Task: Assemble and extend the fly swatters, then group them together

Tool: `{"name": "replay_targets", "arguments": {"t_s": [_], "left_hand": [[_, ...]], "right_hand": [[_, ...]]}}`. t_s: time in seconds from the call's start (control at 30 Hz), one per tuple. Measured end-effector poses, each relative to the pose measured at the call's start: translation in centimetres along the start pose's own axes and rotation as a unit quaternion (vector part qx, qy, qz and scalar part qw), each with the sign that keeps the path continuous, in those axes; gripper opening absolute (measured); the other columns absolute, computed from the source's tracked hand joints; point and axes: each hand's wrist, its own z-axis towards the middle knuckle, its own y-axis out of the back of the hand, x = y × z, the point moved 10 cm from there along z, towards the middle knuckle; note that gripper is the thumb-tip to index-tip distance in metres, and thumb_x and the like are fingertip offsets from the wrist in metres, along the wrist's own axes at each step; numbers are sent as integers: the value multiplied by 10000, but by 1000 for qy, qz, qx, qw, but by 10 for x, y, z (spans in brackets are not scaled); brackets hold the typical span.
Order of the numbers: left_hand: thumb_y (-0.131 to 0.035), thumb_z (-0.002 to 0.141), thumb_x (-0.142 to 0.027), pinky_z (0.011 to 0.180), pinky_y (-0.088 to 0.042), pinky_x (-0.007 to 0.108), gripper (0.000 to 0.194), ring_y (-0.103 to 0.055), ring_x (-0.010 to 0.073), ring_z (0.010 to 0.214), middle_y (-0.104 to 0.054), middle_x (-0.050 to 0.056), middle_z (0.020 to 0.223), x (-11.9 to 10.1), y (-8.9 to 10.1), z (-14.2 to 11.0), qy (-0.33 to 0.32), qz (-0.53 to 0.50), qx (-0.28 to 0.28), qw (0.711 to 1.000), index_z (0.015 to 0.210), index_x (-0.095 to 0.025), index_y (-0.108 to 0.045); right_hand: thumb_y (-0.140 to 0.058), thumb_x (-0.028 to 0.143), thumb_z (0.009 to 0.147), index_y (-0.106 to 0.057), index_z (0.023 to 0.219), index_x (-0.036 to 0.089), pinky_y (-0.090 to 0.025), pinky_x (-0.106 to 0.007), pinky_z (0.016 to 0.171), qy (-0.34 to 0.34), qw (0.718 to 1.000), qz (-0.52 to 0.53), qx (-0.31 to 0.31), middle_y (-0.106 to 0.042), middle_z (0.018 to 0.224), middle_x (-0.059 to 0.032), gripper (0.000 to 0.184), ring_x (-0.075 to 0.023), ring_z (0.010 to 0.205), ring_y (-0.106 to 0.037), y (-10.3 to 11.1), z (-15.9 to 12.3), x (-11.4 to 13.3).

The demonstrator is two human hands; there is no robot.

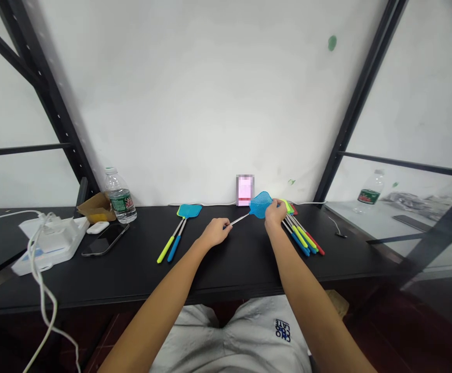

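A blue fly swatter [261, 204] with a metal rod is held above the black table by both my hands. My left hand [215, 231] is closed round its handle end, most of which the fingers hide. My right hand [276, 212] pinches the right edge of its mesh head. Just beyond my right hand lies a pile of several fly swatters [307, 238] with blue, yellow-green and red handles. On the left lie two more, a blue swatter [189, 210] overlapping a yellow-green swatter [165, 249], their handles pointing toward me.
Left on the table [132, 280] are a water bottle [120, 199], a cardboard box [97, 207], a phone [106, 240], a white case [98, 228] and a white power strip [55, 243] with cables. A blurred upright screen [245, 189] leans at the wall. Black metal posts [355, 98] flank the table.
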Motion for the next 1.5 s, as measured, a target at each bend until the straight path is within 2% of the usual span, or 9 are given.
{"name": "replay_targets", "arguments": {"t_s": [0.3, 0.5, 0.57, 0.67, 0.77, 0.9, 1.0, 1.13, 1.5], "left_hand": [[-493, 881, -332, 624, -354, 246, 252, -548, 144, 674, -640, 23, 711, -4, 2, -1, -12, -17, -7, 1000, 750, -178, -643], [-482, 888, -329, 618, -352, 243, 262, -542, 140, 658, -642, 23, 703, -6, 2, -2, -25, -26, -5, 999, 744, -177, -639], [-473, 891, -327, 620, -359, 241, 264, -545, 142, 659, -643, 21, 702, -6, 3, -2, -24, -34, -3, 999, 745, -179, -637], [-450, 901, -328, 624, -371, 240, 281, -545, 142, 654, -639, 15, 692, -8, 4, -2, -22, -51, -3, 998, 751, -181, -636], [-432, 909, -324, 624, -372, 238, 292, -541, 140, 652, -634, 12, 689, -10, 6, -3, -24, -63, -8, 998, 760, -178, -636], [-437, 899, -286, 609, -350, 242, 261, -527, 138, 643, -619, 12, 684, -8, 11, -2, -23, -54, -32, 998, 757, -176, -627], [-443, 888, -267, 609, -341, 245, 247, -518, 134, 631, -607, 10, 670, -6, 14, -2, -21, -49, -44, 998, 736, -176, -617], [-453, 876, -254, 612, -341, 244, 239, -521, 135, 631, -611, 13, 666, -2, 14, -2, -6, -46, -44, 998, 722, -176, -619], [-449, 897, -284, 617, -331, 266, 235, -583, 189, 715, -655, 58, 760, 2, 17, -9, 50, 60, -68, 995, 801, -213, -651]], "right_hand": [[-479, 259, 806, -593, 863, 170, -447, -349, 864, -8, 1000, -2, 5, -661, 935, -100, 156, -225, 891, -599, -1, -3, -2], [-587, 281, 737, -635, 839, 172, -479, -322, 782, -6, 999, 34, 1, -661, 861, -62, 156, -203, 822, -603, -1, -2, -3], [-645, 295, 700, -640, 840, 166, -500, -304, 716, -33, 996, 86, 4, -664, 841, -54, 191, -194, 789, -614, -3, -3, -7], [-705, 292, 654, -623, 833, 154, -519, -277, 606, -126, 975, 180, 21, -678, 824, -57, 240, -191, 754, -636, -11, -9, -19], [-709, 283, 654, -607, 826, 158, -493, -248, 494, -184, 953, 232, 64, -683, 777, -45, 236, -183, 701, -639, -24, -20, -21], [-732, 311, 642, -584, 769, 168, -358, -220, 356, -191, 937, 247, 157, -612, 615, 18, 242, -132, 514, -550, -43, -34, -12], [-768, 319, 614, -568, 752, 168, -322, -207, 344, -199, 921, 274, 195, -579, 578, 42, 286, -102, 466, -500, -52, -41, -9], [-794, 337, 587, -574, 786, 167, -340, -203, 362, -212, 909, 283, 223, -601, 609, 43, 342, -98, 479, -520, -58, -46, -9], [-772, 329, 601, -551, 719, 175, -342, -209, 366, -183, 921, 268, 214, -583, 583, 41, 294, -98, 470, -511, -57, -54, -8]]}}
